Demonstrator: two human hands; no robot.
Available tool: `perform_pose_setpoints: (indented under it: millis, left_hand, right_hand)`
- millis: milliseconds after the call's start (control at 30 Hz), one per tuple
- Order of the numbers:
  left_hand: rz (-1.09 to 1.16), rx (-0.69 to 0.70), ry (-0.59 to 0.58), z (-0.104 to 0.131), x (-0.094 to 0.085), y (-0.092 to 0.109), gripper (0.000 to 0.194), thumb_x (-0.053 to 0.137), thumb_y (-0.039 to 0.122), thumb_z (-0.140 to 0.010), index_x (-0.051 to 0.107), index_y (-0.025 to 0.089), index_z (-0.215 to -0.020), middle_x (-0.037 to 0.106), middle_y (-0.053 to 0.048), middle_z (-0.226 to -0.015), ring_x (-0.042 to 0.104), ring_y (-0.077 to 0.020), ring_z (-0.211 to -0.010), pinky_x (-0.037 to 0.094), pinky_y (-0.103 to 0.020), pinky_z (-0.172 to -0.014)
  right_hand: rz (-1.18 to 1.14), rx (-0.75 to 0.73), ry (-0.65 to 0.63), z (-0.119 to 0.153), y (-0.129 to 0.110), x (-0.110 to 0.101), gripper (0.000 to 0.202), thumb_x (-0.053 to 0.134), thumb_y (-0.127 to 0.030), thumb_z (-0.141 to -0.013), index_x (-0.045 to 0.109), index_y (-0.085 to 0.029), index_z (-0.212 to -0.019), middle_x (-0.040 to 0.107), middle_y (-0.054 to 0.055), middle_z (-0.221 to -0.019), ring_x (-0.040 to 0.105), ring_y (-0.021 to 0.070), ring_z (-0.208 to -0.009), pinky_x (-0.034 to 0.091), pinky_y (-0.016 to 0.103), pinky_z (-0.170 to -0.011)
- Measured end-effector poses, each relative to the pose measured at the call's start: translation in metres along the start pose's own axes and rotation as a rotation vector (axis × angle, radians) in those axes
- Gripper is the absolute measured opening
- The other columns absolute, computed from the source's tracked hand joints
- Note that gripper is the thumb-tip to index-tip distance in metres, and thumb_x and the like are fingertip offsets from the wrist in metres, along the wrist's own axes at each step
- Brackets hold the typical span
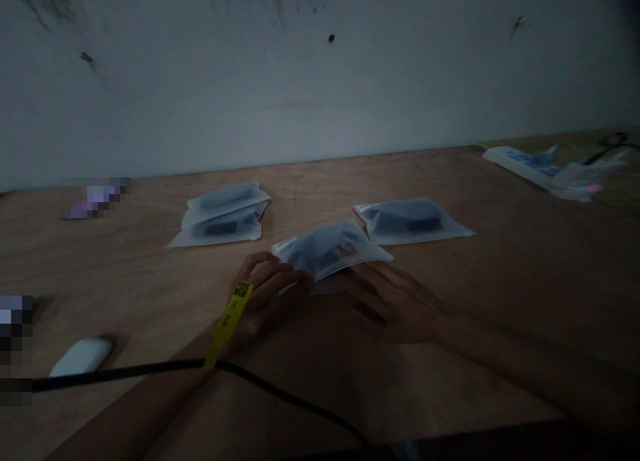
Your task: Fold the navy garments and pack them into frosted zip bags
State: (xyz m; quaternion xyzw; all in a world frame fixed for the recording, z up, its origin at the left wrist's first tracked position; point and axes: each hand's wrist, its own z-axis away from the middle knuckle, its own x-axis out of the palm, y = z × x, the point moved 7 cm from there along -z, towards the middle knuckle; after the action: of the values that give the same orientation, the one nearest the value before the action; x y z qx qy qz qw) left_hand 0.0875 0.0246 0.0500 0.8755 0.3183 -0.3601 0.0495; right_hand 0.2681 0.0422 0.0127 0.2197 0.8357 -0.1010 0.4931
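A frosted plastic bag [325,247] with a dark item and a printed label inside lies in front of me on the wooden table. Its near edge is lifted and bulging. My left hand [270,291] has its fingers bent and closed at the bag's near left edge. From the other side, my right hand [395,301] grips the near right edge, with its fingertips partly hidden beneath the plastic. Just beyond, to the right, lies a similar bag [415,221] holding a dark item. Two more such bags overlap at the left, a front one [225,227] and a rear one [225,199].
A white power strip [540,171] with cables stands at the back right. At the left are a white rounded object [83,355] and a blurred-out purple item [97,199]. A black cable [280,391] with a yellow tag [230,321] crosses the view before my left arm.
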Motion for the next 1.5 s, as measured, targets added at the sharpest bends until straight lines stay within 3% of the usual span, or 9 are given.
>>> perform_pose_setpoints:
  millis: [100,233,500,733,933,1133,1233,1333,1500]
  left_hand:
    - [0.05,-0.038,-0.072,-0.002,0.008,-0.001,0.026,0.07,0.019,-0.09,0.062,0.021,-0.115,0.075,-0.002,-0.105,0.07,-0.0185,-0.095,0.054,-0.04,-0.09]
    - [0.071,-0.156,-0.235,0.003,0.023,-0.008,0.042,0.06,0.031,-0.097,0.053,0.019,-0.136,0.061,-0.012,-0.136,0.058,-0.0264,-0.125,0.051,-0.046,-0.104]
    - [0.163,-0.228,-0.555,0.021,0.048,-0.021,0.057,0.038,0.046,-0.103,0.034,0.018,-0.153,0.043,-0.013,-0.154,0.045,-0.0292,-0.14,0.039,-0.053,-0.115]
    - [0.262,-0.089,-0.742,0.031,0.053,-0.03,0.075,0.039,0.065,-0.097,0.02,0.024,-0.158,0.029,-0.01,-0.161,0.029,-0.0305,-0.148,0.023,-0.055,-0.122]
    - [0.115,-0.089,-0.731,0.04,0.057,-0.047,0.068,0.044,0.052,-0.101,0.025,0.019,-0.157,0.026,-0.014,-0.162,0.025,-0.0316,-0.15,0.023,-0.057,-0.121]
    - [-0.031,-0.234,-0.458,0.041,0.049,-0.067,0.037,0.044,0.026,-0.103,0.058,0.015,-0.136,0.058,-0.013,-0.141,0.057,-0.0267,-0.129,0.048,-0.046,-0.109]
    - [-0.014,-0.249,-0.449,0.04,0.051,-0.067,0.035,0.041,0.024,-0.105,0.061,0.015,-0.132,0.064,-0.011,-0.134,0.063,-0.0237,-0.122,0.051,-0.044,-0.106]
    - [0.032,-0.269,-0.484,0.038,0.053,-0.064,0.04,0.039,0.028,-0.105,0.054,0.011,-0.138,0.057,-0.014,-0.142,0.054,-0.0257,-0.132,0.047,-0.047,-0.11]
    - [0.13,-0.29,-0.472,0.031,0.041,-0.058,0.05,0.035,0.035,-0.106,0.038,0.013,-0.151,0.046,-0.016,-0.151,0.042,-0.0288,-0.142,0.036,-0.054,-0.117]
  right_hand:
    - [-0.062,0.092,-0.112,-0.003,0.006,0.004,0.047,0.059,-0.037,-0.091,0.06,-0.01,-0.13,0.037,0.022,-0.154,0.048,0.0377,-0.132,0.052,0.053,-0.099]
    - [-0.053,0.113,-0.143,-0.003,0.012,0.007,0.062,0.059,-0.048,-0.09,0.052,-0.01,-0.139,0.045,0.021,-0.148,0.046,0.0381,-0.132,0.051,0.056,-0.1]
    - [0.005,-0.142,0.242,0.004,-0.005,-0.018,0.015,0.066,-0.029,-0.089,0.067,-0.018,-0.1,0.07,0.009,-0.114,0.062,0.0256,-0.109,0.059,0.044,-0.088]
    - [-0.196,-0.234,0.297,0.011,-0.028,-0.03,0.014,0.065,-0.019,-0.086,0.068,-0.02,-0.099,0.073,0.004,-0.098,0.067,0.0174,-0.098,0.061,0.029,-0.078]
    - [-0.123,-0.308,0.332,0.023,-0.041,-0.022,0.017,0.07,-0.027,-0.081,0.071,-0.027,-0.098,0.073,0.001,-0.101,0.066,0.0148,-0.085,0.059,0.028,-0.069]
    - [-0.095,-0.457,0.244,0.013,-0.034,-0.026,0.02,0.066,-0.031,-0.084,0.071,-0.022,-0.101,0.074,0.005,-0.103,0.068,0.0194,-0.095,0.059,0.031,-0.076]
    - [-0.266,-0.372,0.124,0.006,-0.021,-0.021,0.042,0.055,-0.041,-0.088,0.067,-0.012,-0.116,0.071,0.014,-0.117,0.064,0.0275,-0.114,0.058,0.042,-0.088]
    - [-0.431,-0.244,0.154,0.004,-0.007,-0.021,0.045,0.054,-0.028,-0.088,0.059,-0.009,-0.129,0.07,0.016,-0.119,0.064,0.0247,-0.117,0.057,0.041,-0.093]
    - [-0.617,0.139,0.231,0.005,0.024,-0.02,0.034,0.061,-0.021,-0.09,0.064,-0.019,-0.123,0.076,0.006,-0.101,0.072,0.0146,-0.078,0.059,0.023,-0.062]
